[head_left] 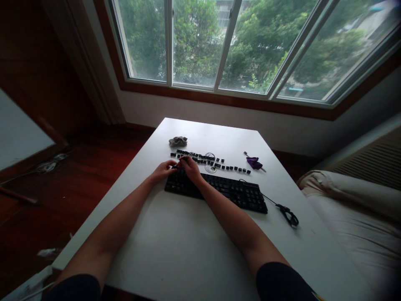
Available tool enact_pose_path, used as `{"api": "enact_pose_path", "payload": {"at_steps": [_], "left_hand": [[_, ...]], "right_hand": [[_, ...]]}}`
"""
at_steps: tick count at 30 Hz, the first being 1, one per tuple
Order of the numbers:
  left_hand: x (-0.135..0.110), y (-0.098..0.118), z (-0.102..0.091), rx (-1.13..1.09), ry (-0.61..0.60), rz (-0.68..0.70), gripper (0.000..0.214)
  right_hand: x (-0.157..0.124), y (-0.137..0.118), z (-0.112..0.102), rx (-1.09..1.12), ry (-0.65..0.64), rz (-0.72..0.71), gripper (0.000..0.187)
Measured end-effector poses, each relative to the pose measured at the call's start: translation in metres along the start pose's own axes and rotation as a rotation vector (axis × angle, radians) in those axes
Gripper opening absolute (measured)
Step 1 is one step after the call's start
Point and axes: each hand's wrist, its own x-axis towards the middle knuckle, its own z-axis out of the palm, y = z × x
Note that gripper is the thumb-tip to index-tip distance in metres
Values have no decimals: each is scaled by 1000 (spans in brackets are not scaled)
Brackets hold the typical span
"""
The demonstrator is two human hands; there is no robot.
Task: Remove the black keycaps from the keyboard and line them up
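A black computer keyboard (232,190) lies across the white table (163,238), with its far left part behind my hands. My left hand (163,170) is at the keyboard's far left corner, its fingers bent and closed against it. Over the same corner is my right hand (190,168), the fingers pinched together. Something small and dark shows at its fingertips, too small to make out. Just beyond the keyboard, several loose black keycaps (217,165) stand in two rows, some of them hidden by my right hand.
A crumpled grey cloth (178,141) sits beyond the keycaps. To the right lies a purple cloth (254,163) around a thin stick-like thing. The keyboard's coiled cable (288,216) rests near the table's right edge. A light-covered bed or sofa (347,217) stands beside the table.
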Motion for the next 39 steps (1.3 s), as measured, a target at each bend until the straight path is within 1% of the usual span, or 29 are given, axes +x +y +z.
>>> {"api": "enact_pose_path", "payload": {"at_steps": [5,9,11,14,17,21,23,26,28,30,34,37,39], "left_hand": [[2,-2,3,60,65,33,35],[2,-2,4,119,118,98,40],[1,-2,5,134,131,101,43],[1,-5,5,166,161,86,42],[2,-12,2,197,231,65,37],[5,-24,-4,232,348,-55,33],[7,-29,-7,257,380,-79,30],[10,-34,-10,306,379,-82,30],[12,-38,-12,344,406,-79,31],[15,-41,-14,347,417,-121,31],[21,-43,-17,383,358,-205,30],[29,-42,-18,497,288,-177,28],[36,-41,-17,598,281,-143,27]], "right_hand": [[1,-4,0,197,1,52,29],[1,-8,-1,259,58,62,29],[2,-8,-2,272,93,43,29],[4,-4,-3,268,166,11,28],[5,-2,-5,235,220,5,27],[6,0,-6,198,229,37,27],[5,0,-6,189,227,46,27],[6,2,-7,189,231,66,25],[6,4,-9,196,241,84,24],[7,6,-10,202,250,102,24],[7,8,-11,206,247,135,24],[6,4,-11,200,242,146,26],[5,1,-11,194,240,150,26]]}}
